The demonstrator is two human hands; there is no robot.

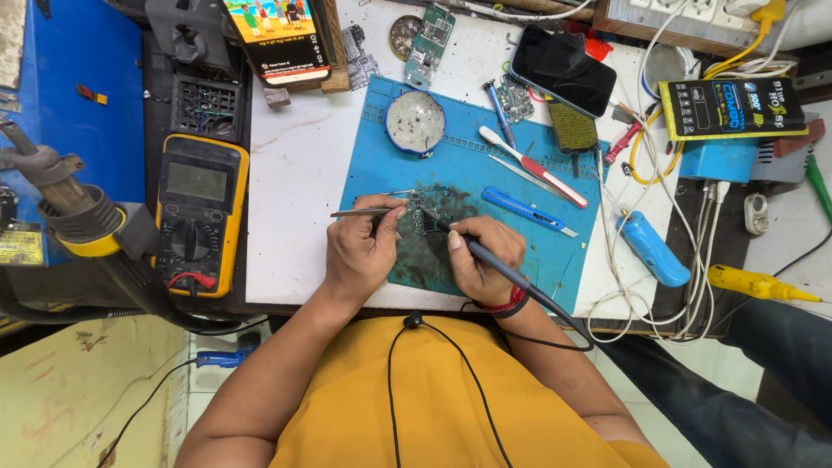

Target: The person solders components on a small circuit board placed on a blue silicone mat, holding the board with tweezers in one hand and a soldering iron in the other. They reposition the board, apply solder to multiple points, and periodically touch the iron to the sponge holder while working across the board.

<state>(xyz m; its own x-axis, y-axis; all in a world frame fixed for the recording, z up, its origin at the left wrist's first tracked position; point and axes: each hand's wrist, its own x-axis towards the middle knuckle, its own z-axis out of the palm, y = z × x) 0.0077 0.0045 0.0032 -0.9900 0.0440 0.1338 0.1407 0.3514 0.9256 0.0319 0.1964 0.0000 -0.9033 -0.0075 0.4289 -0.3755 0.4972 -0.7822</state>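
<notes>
1. My left hand (360, 251) rests on the near part of the blue mat (373, 165), its grip closed on a pair of thin metal tweezers (364, 211) that lie level, with their back end pointing away to the left.
2. My right hand (485, 260) sits just right of it on the same mat, its grip wrapped pen-style around a dark soldering iron (485, 260); the handle runs back over my wrist and its black cord trails off the near edge of the surface (295, 156).
3. The small circuit board (425, 212) lies on the mat between my two hands, on a dark, stained patch near the mat's middle. The iron's tip and the tweezer points both meet at this board; whether they actually touch it is too fine to tell.
4. On the mat's far left corner sits a round metal tin (416, 122).
5. Right of the board on the mat lie a blue box cutter (529, 211) and, farther off, a red-and-white toothbrush (533, 166).
6. A square yellow-green sponge pad (573, 128) sits at the mat's far right edge, and beyond it a black phone (562, 69) lies screen-up.
7. Left of the mat, past a bare strip of the white surface, a yellow multimeter (201, 212) lies flat.
8. Right of the mat, off its edge, a blue handheld tool (652, 250) lies among white cables.
9. A red band circles my right wrist.
</notes>
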